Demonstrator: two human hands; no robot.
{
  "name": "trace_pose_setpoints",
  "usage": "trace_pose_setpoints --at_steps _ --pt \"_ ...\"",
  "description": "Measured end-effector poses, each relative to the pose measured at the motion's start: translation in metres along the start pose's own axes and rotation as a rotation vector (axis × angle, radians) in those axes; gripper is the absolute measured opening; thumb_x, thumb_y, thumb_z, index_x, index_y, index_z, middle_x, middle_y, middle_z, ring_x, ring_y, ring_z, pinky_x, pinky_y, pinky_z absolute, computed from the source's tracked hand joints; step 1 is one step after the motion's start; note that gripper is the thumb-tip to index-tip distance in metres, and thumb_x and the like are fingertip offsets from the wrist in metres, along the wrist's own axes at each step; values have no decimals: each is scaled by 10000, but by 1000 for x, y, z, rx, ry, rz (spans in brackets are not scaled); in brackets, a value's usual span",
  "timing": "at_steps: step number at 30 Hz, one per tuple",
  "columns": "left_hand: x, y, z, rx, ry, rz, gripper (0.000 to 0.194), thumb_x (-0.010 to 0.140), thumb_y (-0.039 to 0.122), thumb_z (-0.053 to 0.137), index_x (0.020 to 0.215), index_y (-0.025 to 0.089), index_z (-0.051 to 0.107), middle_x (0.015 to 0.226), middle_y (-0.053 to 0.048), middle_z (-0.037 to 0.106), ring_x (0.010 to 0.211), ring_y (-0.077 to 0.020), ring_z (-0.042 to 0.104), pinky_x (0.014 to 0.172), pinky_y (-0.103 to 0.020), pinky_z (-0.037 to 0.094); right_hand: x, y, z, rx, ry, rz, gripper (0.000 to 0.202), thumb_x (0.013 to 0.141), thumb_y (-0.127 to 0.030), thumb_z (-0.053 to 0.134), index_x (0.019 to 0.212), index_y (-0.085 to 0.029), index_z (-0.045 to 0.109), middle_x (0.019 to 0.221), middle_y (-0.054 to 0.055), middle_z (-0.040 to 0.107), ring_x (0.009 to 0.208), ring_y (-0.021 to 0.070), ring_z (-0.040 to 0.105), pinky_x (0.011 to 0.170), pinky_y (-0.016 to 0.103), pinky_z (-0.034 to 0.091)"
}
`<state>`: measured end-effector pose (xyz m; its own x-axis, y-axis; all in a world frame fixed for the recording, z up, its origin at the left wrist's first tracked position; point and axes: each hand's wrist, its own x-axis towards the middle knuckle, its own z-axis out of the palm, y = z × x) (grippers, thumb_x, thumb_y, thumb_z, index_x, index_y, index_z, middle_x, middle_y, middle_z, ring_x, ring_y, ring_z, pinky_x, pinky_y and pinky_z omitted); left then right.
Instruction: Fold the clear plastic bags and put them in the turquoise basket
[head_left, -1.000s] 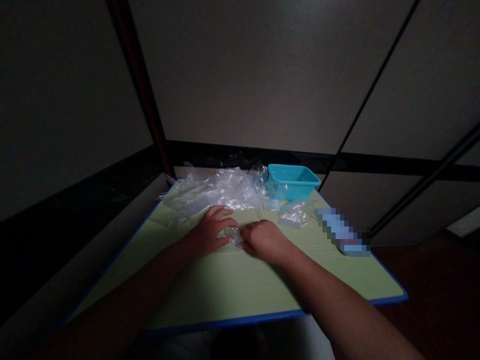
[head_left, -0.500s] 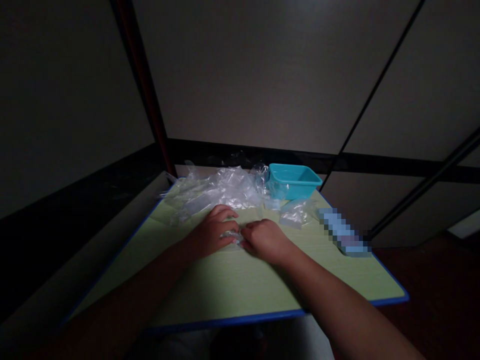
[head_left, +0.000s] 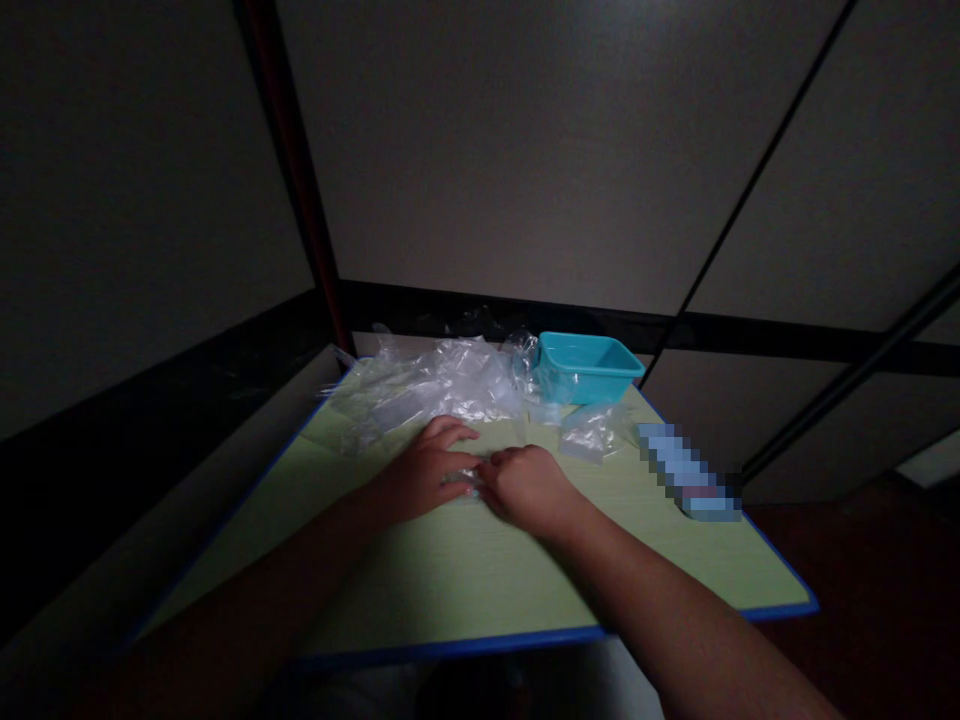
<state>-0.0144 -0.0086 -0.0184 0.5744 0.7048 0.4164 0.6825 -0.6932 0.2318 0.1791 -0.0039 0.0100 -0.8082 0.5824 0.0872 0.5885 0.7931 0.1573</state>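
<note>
Right hand (head_left: 529, 485): grip closed, apparently on a clear plastic piece (head_left: 470, 474), which is held mid-worktop (head_left: 450, 590) between both hands. Left hand (head_left: 427, 475): grip parted, fingers curved; whether the piece is pressed cannot be told. Handling judged unfinished, the piece not yet released. Beyond: clear plastic heap (head_left: 469, 375), left loose, beside a turquoise tub (head_left: 596, 385).

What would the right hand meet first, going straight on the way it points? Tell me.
The right hand points leftward: first the clear plastic it seems to touch, then likely the left hand; the depth between them is hard to judge.
</note>
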Motion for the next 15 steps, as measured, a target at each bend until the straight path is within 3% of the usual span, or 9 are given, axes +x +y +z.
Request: trace_pose_setpoints --at_steps 5,11,15 --pt "-1 -2 2 54 -8 24 338 782 250 585 1116 299 599 1295 -52 431 1207 -272 271 1004 -458 284 1 -1 0 14 -9 16 257 893 -293 376 950 -170 594 917 87 660 800 197 611 678 288 433" --pt "0 1 0 40 -50 34 169 816 222 528 826 241 695 1223 -40 499 1176 -245 314 993 -426 310 -1 -1 -5 27 -48 13 270 886 -298 378 986 -169 593 901 88 658 797 194 615 652 272 429" --pt "2 4 -2 30 -41 17 186 820 210 512 808 235 696 1191 -49 521 1159 -241 331 979 -419 327 -5 4 -12 62 -48 2 272 847 -353 425 971 -176 591 926 75 658 813 202 614 651 276 424"
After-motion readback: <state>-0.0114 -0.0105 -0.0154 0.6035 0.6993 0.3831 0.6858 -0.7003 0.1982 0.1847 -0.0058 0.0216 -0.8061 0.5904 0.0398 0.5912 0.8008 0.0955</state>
